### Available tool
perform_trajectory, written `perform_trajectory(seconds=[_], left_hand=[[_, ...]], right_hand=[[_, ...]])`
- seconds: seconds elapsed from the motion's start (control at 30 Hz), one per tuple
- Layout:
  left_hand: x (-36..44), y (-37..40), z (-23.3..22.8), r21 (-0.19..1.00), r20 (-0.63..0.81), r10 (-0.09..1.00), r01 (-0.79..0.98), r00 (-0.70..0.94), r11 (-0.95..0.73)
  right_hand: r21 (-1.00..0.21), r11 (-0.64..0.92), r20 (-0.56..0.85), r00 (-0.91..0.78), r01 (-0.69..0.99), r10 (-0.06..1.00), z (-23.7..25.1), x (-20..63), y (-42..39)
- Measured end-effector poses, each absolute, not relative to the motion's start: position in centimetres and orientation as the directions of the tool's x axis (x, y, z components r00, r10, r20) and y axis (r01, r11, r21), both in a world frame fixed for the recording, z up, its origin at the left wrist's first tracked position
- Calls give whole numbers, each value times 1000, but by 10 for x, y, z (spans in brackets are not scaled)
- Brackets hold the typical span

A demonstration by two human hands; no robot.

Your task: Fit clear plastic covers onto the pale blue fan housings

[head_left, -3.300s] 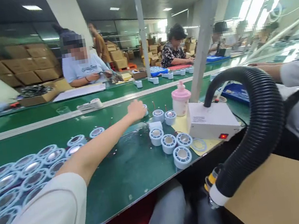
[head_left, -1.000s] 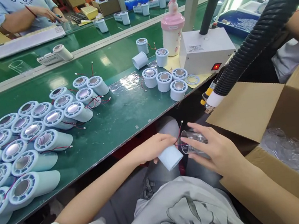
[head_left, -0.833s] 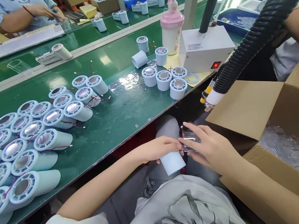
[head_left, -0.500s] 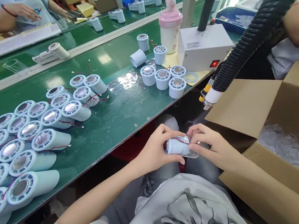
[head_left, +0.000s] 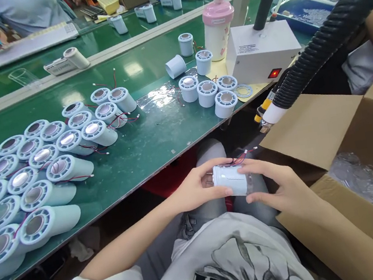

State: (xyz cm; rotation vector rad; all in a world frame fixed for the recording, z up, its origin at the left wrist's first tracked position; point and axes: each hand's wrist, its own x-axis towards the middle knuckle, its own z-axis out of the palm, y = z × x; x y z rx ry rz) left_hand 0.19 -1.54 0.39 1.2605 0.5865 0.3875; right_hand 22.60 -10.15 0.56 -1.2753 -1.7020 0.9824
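Note:
Over my lap, below the table's front edge, both hands hold one pale blue cylinder housing (head_left: 230, 180) lying on its side, with thin red wires sticking out at its top. My left hand (head_left: 199, 187) grips its left end and my right hand (head_left: 277, 181) wraps its right end, where a clear plastic piece sits over the housing. Many more pale blue housings (head_left: 49, 172) with silver centres lie in rows on the green table (head_left: 144, 141) at the left. Three upright ones (head_left: 208, 93) stand near the table's right front.
A white box with a lit red switch (head_left: 264, 53) and a black ribbed hose (head_left: 325, 35) stand at the right. A pink-lidded bottle (head_left: 216, 25) is behind. An open cardboard box (head_left: 359, 151) with clear plastic parts is by my right arm. Other people work across the table and at the right.
My left hand fetched a housing from the table to my lap. My right hand brought a clear piece against it. The two are now together, held level by both hands.

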Motion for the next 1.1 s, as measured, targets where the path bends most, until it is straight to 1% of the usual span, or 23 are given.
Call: perform_trajectory(seconds=[0.03, 0.1, 0.2, 0.3, 0.53, 0.67, 0.8, 0.93, 1.1], left_hand=[[1, -16, 5, 962, -199, 564, 49, 801, 270], [-1, -16, 9, 969, -184, 534, 60, 825, 242], [-2, -15, 16, 988, -112, 518, 39, 848, 149], [-3, -14, 21, 999, -42, 524, 18, 851, 50], [-6, -14, 22, 988, -5, 517, 84, 856, -129], [-6, -14, 22, 986, 25, 505, 61, 863, -153], [-5, -14, 22, 983, 41, 494, 53, 868, -174], [-5, -14, 21, 982, 51, 482, 44, 875, -183], [-6, -14, 21, 981, 41, 483, 58, 874, -187]], right_hand=[[-886, 223, 149, -206, 407, 967, 6, 227, -104], [-895, 208, 131, -212, 394, 968, 6, 228, -109], [-949, 121, 65, -193, 292, 979, 8, 229, -112], [-975, 43, 1, -192, 219, 981, 10, 229, -112], [-990, -126, -138, -200, 68, 970, 16, 228, -111], [-973, -227, -214, -197, -42, 957, 18, 225, -110], [-946, -290, -258, -205, -146, 944, 15, 225, -110], [-915, -351, -312, -205, -198, 928, 13, 223, -107], [-857, -449, -420, -164, -252, 893, 9, 220, -104]])
